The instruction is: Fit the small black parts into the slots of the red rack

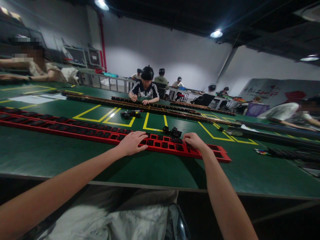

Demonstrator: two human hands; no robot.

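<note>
A long red frame (226, 155) with two rows of square openings runs across the green table in front of me. Black square pieces (179, 147) sit in many of the openings, while some near my hands show bare. My left hand (132, 142) lies over the frame with its fingers stretched out and the palm down. Toward the frame's right end, my right hand (196, 141) has its fingers curled together at the far row; what they pinch, if anything, is hidden. Just behind the frame, between my hands, is a small pile of black parts (175, 132).
Another cluster of black parts (130, 114) lies farther back. Long dark rails (165, 108) cross the table beyond it, with a person (145, 88) seated behind. Bundled black cables (282, 153) lie at the right. Yellow tape (152, 128) marks the green tabletop (82, 158).
</note>
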